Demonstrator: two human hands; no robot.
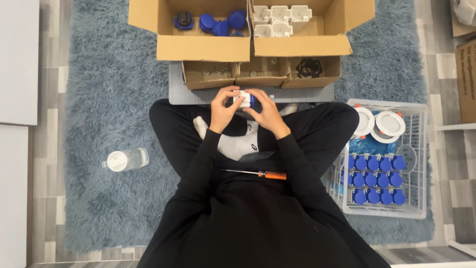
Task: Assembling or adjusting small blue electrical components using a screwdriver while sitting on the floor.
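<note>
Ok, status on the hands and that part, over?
Both hands, left and right, closed on white-and-blue part. Held over the lap, clear of the boxes. Screwdriver on the lap, untouched. Nothing in the way.

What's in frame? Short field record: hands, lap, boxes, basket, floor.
hands: left hand and right hand together hold a small white and blue part
lap: screwdriver, orange handle, untouched
big boxes: blue parts on the left, white parts on the right
small boxes: screws; black rings
basket: rows of blue caps, white discs
floor: bottle lying on rug
</note>
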